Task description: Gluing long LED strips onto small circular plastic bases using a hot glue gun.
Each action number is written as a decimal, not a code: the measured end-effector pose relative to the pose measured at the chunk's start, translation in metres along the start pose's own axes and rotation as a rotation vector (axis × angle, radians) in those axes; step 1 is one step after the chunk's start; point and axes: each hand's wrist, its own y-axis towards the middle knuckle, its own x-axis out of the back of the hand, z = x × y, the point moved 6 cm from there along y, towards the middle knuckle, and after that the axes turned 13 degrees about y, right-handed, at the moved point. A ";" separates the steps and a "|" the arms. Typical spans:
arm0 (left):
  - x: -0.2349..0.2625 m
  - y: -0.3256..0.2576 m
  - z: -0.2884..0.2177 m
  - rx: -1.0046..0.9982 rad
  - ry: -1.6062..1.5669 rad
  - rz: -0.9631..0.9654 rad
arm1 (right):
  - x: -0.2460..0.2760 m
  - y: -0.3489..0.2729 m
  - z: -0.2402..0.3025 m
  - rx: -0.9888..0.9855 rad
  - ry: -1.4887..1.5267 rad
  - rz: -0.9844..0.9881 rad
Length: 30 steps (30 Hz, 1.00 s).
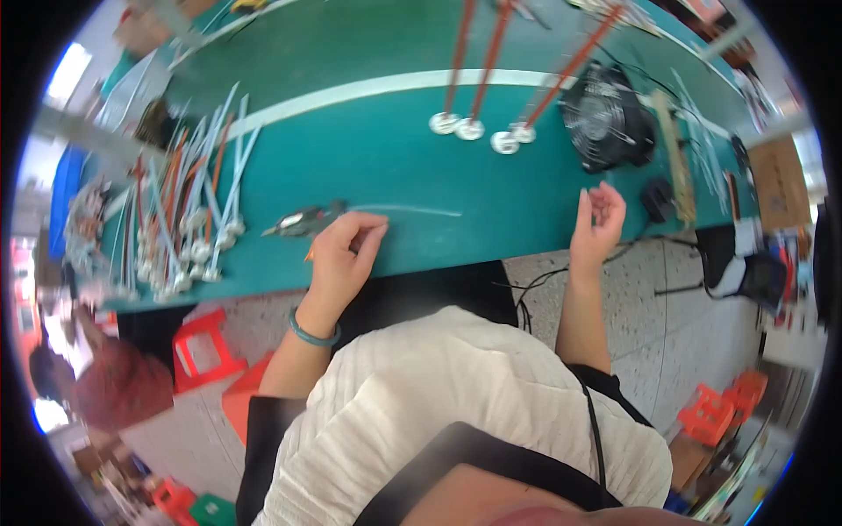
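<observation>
My left hand (344,263) is over the green table near its front edge, thumb and forefinger pressed together. What lies between those fingertips, if anything, is too small to make out. Just past them a thin pale strip (421,211) runs to the right over the green surface. Beside this hand lies a grey tool (301,222) with a pointed tip, partly hidden by the hand. My right hand (598,221) is raised at the table edge, fingers loosely curled and thumb apart, with nothing visible in it. A black fan (607,118) stands beyond it.
Several red and pale-blue rods with white round ends (189,223) are heaped at left. Red rods (491,53) stand on white discs farther back. A black block (656,200) and cables (631,244) lie at right. Another person (118,381) and a red stool (206,351) are at lower left.
</observation>
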 end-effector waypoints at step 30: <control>0.012 -0.067 0.026 0.008 0.380 -0.179 | -0.246 -0.153 0.072 -0.053 -0.151 1.141</control>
